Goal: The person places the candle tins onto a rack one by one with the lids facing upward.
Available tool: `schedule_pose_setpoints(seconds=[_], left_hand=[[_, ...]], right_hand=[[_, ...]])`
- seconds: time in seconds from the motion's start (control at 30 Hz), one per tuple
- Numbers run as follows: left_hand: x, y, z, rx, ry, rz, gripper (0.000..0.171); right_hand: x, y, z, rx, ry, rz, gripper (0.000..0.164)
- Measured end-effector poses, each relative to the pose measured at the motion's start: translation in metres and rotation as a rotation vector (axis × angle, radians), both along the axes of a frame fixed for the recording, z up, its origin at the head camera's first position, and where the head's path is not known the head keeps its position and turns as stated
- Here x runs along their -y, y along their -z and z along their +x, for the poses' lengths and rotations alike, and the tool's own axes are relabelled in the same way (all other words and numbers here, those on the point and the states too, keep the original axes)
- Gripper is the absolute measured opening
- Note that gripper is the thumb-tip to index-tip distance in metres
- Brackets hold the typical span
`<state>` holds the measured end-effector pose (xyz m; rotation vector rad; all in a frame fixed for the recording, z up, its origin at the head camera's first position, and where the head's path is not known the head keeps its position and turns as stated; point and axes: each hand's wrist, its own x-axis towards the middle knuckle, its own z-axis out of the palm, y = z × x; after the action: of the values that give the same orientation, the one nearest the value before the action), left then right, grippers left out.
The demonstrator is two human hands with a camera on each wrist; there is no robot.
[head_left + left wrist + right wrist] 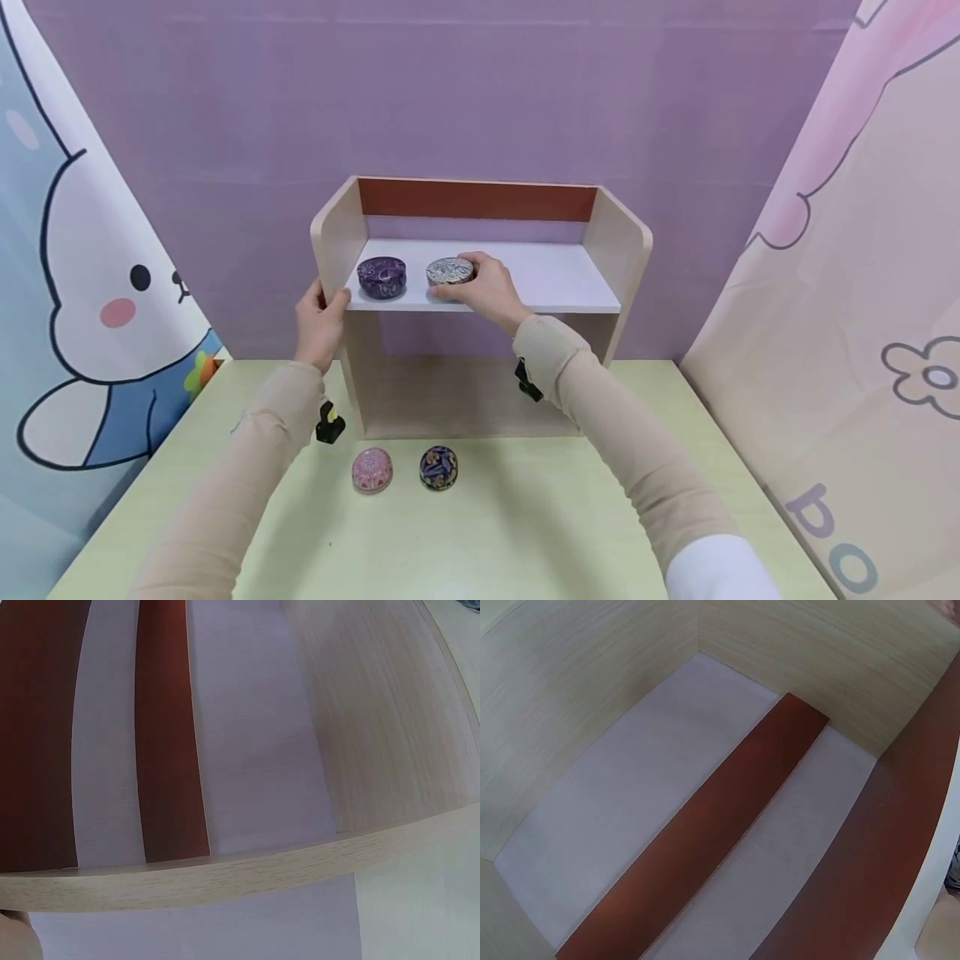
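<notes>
On the white upper board of a small wooden shelf [558,271], my right hand [491,290] grips a round tin with a black-and-white pattern [448,270], thumb at its front and fingers behind. To the left of it stands a dark purple patterned tin [382,277], apart from the hand. My left hand [321,325] holds the front edge of the shelf's left side panel. Only a bit of that hand [19,937] shows in the left wrist view. In the right wrist view, the tin and right hand [939,930] are mostly cut off at the right edge.
A pink patterned tin [372,470] and a dark blue floral tin [438,467] sit on the pale green table [420,550] before the shelf. The lower compartment has a wooden floor [465,400]. A purple backdrop [480,92] hangs behind, with printed cloths at both sides.
</notes>
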<state>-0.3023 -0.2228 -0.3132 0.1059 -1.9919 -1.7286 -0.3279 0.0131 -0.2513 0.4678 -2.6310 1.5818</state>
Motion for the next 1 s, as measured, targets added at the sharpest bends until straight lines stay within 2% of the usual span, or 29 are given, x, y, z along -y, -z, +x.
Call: schedule_pose_setpoints(seconds=[0.23,0.63,1.0], left_hand=[[0.0001,-0.0020,0.0006,0.005,0.003,0.002,0.042],[-0.0010,-0.0004,0.0011,-0.006,-0.007,-0.002,0.040],[-0.0010,0.0006,0.0017,0.001,-0.011,0.008,0.040]], right_hand=[[0.0009,-0.0008,0.0004,-0.007,-0.013,-0.004,0.072],[-0.0017,-0.0035,0.0013,0.019,-0.085,0.028,0.074],[0.0017,-0.0044,0.0018,0.029,-0.031,0.076,0.082]])
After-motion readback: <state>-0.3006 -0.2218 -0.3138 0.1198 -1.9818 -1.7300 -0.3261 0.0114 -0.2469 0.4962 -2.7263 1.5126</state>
